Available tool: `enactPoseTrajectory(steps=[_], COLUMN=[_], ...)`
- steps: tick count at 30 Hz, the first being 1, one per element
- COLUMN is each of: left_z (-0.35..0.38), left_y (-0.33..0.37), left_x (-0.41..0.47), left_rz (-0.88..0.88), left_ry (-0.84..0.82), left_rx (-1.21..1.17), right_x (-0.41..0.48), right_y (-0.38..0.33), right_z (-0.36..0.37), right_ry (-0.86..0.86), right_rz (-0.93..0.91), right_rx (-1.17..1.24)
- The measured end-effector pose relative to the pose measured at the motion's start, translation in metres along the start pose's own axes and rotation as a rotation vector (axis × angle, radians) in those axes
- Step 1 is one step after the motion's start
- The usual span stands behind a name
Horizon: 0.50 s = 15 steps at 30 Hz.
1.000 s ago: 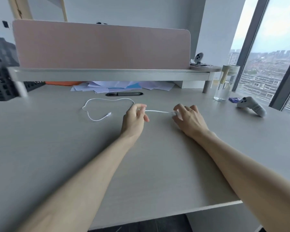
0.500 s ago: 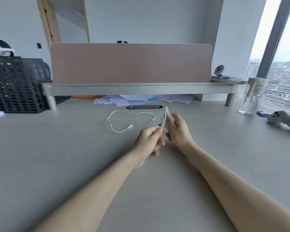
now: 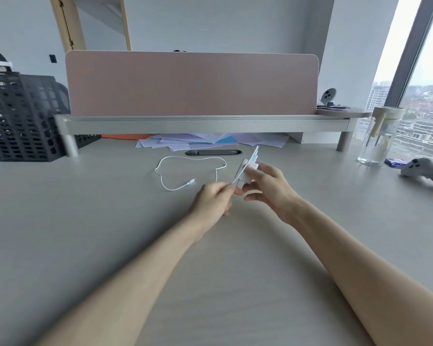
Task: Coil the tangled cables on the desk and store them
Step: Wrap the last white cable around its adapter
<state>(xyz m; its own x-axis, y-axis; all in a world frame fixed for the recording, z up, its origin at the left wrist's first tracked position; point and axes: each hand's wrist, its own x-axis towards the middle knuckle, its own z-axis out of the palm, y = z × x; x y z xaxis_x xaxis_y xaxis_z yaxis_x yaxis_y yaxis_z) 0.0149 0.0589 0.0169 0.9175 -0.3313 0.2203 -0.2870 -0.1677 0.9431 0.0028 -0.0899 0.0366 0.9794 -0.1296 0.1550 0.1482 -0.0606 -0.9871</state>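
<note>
A thin white cable lies in a loose loop on the pale desk, its plug end free at the front of the loop. One end of the cable is raised off the desk between my hands, where it is blurred into a white fan of strands. My left hand pinches the cable just below that raised part. My right hand holds the cable's white end piece between thumb and fingers, right beside my left hand.
A raised shelf with a pink divider panel crosses the back of the desk, loose papers under it. A black crate stands at left. A glass jar and a white game controller sit at right.
Both hands have lifted one end of the cable off the desk and drawn together over it. The loop on the desk has kept its shape.
</note>
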Motion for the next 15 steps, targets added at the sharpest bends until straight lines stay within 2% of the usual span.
enactPoseTrajectory(steps=[9,15], left_z=[-0.001,0.002], left_y=[0.006,-0.001], left_x=[-0.004,0.001], left_rz=[0.005,0.070], left_ry=[-0.135,-0.104], left_rx=[0.110,0.182], right_x=[-0.002,-0.003], right_y=[-0.007,-0.011], right_z=[0.003,-0.002], right_ry=[0.047,0.020], right_rz=[-0.021,0.040], right_rx=[0.081,0.156])
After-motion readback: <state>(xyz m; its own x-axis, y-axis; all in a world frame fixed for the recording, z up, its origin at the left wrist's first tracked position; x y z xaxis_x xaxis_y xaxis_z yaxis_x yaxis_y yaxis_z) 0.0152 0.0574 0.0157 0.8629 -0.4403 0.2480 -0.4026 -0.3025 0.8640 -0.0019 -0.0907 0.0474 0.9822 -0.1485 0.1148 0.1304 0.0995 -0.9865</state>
